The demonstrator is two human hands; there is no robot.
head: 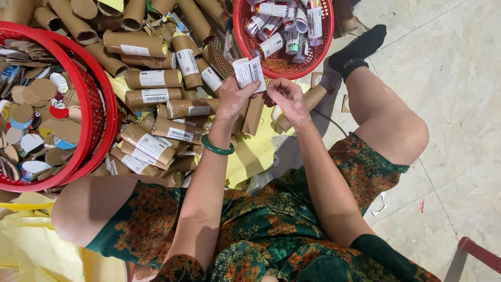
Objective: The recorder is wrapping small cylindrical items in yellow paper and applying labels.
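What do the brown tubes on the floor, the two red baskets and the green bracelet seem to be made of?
Tubes: cardboard, likely; matte brown, white paper labels.
Baskets: probably plastic; bright red mesh walls, smooth rims.
Bracelet: smooth and glossy green, maybe jade, glass or plastic; I cannot tell which.

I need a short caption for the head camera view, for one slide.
Seated on the floor, left hand and right hand hold a white label above cardboard tubes.

Red basket w/ cardboard discs – yellow sheets – black sock.
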